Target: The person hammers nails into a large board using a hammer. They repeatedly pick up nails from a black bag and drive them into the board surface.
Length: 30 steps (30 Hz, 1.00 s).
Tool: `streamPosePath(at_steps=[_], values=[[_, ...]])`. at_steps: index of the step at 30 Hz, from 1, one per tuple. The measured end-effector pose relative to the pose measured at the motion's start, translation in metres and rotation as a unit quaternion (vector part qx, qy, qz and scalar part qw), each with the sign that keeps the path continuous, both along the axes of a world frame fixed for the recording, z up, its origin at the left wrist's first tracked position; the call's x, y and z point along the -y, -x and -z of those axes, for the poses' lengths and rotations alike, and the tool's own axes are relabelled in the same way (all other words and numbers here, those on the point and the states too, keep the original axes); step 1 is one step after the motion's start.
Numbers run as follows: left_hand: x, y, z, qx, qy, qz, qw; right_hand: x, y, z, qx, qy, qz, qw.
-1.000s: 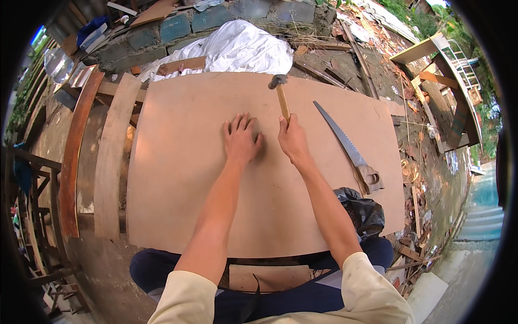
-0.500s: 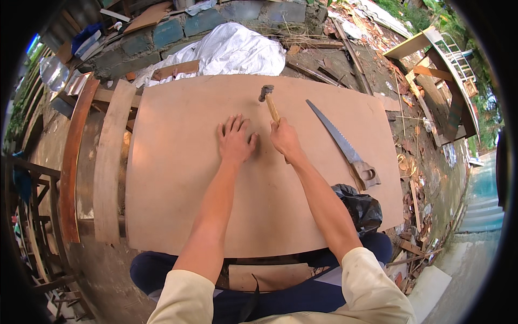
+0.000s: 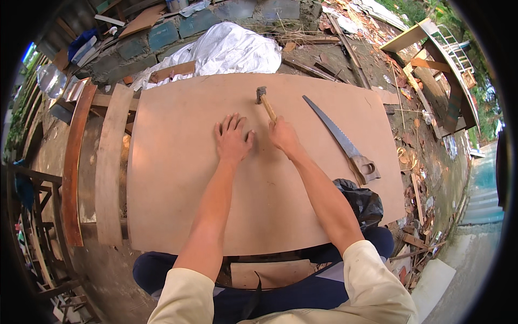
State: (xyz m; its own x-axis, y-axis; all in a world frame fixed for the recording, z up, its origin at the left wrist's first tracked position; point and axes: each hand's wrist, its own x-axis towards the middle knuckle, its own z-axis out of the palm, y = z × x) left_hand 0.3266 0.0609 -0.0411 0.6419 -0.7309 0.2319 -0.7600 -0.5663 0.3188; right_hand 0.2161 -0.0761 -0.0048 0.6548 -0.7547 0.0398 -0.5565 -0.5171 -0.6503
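Note:
A wide brown board (image 3: 178,189) lies flat in front of me. My left hand (image 3: 233,139) rests on it with the palm down and the fingers spread. Just to its right, my right hand (image 3: 283,135) is wrapped round the wooden handle of a hammer (image 3: 268,107). The hammer's dark metal head points away from me, at or close to the board's surface; I cannot tell whether it touches. A handsaw (image 3: 341,137) with a wooden grip lies on the board at the right, its blade pointing to the far side.
A black plastic bag (image 3: 362,204) sits at the board's near right edge. Two long planks, one pale (image 3: 110,173) and one reddish brown (image 3: 76,173), lie at the left. A white sack (image 3: 237,51) is heaped beyond the board, before a block wall (image 3: 202,24). Wood scraps litter the right side.
The hammer head has dropped toward the board, the right hand moving with it. My left hand stays spread on the board. The whole view has shifted slightly.

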Motion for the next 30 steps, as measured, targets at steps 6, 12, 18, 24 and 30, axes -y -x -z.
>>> streamPosePath(at_steps=[6, 12, 18, 24, 30], values=[[0.005, 0.009, -0.001, -0.01, 0.002, 0.002, 1.0, 0.007, 0.017, 0.03, 0.051, 0.044, -0.021, 0.998], [-0.009, -0.008, -0.002, 0.012, 0.003, -0.009, 1.0, -0.012, 0.0, -0.017, 0.087, -0.01, 0.0, 0.996], [-0.002, -0.006, 0.001, 0.013, 0.015, 0.0, 1.0, 0.001, -0.002, 0.005, 0.014, 0.007, -0.026, 1.0], [0.008, 0.009, 0.001, 0.005, 0.018, 0.011, 1.0, 0.016, 0.001, 0.002, -0.017, 0.011, -0.029, 0.999], [-0.004, -0.003, -0.001, 0.002, -0.011, -0.003, 1.0, -0.006, -0.007, -0.01, 0.021, 0.007, -0.026, 0.999]])
